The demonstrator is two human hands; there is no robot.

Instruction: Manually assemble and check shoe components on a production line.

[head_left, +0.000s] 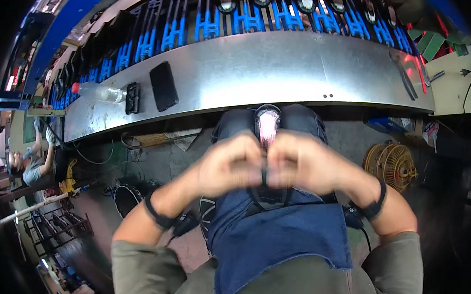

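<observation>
My left hand [230, 166] and my right hand [306, 164] meet in front of my lap, both smeared by motion. Their fingers look curled on either side of a dark shoe [268, 122], one hand on each side. Its far end shows a black rim around a shiny, pinkish-white middle, between my knees. Most of its near part is hidden by my fingers; a dark strip shows between them. Under my hands a blue denim apron [284, 232] covers my lap. A black band sits on each forearm.
A metal bench [236, 65] stretches ahead, bearing a phone [164, 86], a small black case [133, 98], a clear bottle [100, 92] and pliers-like tools [404, 77]. Behind it stand blue racks [208, 25] with several dark shoes. A gold round fixture [391, 164] stands right; another person [38, 163] works far left.
</observation>
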